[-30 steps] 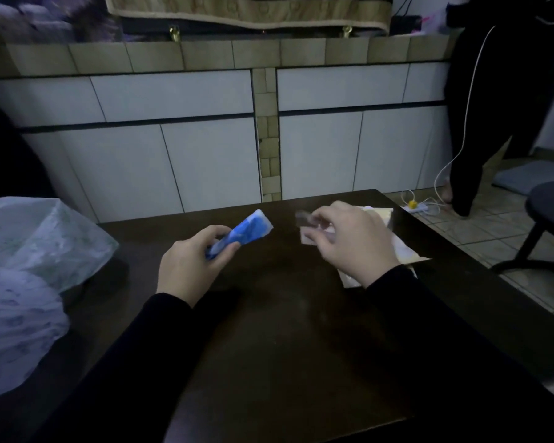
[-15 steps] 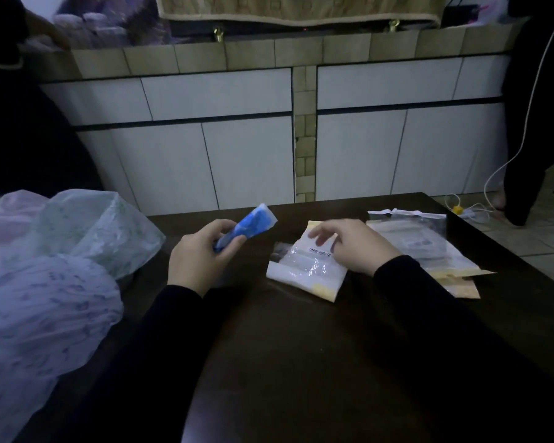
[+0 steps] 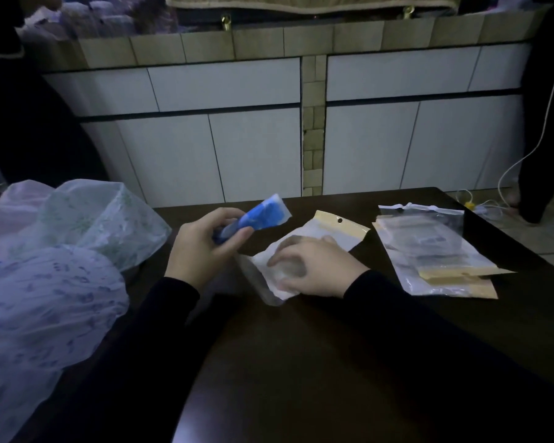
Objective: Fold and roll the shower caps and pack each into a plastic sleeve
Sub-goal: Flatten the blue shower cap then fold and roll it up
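Note:
My left hand (image 3: 202, 247) grips a rolled blue and white shower cap (image 3: 263, 215), held tilted above the dark table (image 3: 333, 362). Just to its right, my right hand (image 3: 314, 266) rests on a plastic sleeve (image 3: 330, 231) with a tan header strip and a hang hole. Its fingers look pushed inside the sleeve's near end, showing through the clear film. The sleeve lies flat on the table, its header end pointing away to the right.
A stack of spare sleeves (image 3: 429, 251) lies at the table's right edge. Loose patterned shower caps (image 3: 61, 266) are heaped at the left. White tiled cabinets (image 3: 253, 139) stand behind the table. A person in dark clothes (image 3: 544, 107) stands at the far right beside a white cable (image 3: 522, 161).
My right hand drew one sleeve off the stack toward the middle of the table and worked its fingers into it. The left hand kept hold of the rolled cap. The camera turned left.

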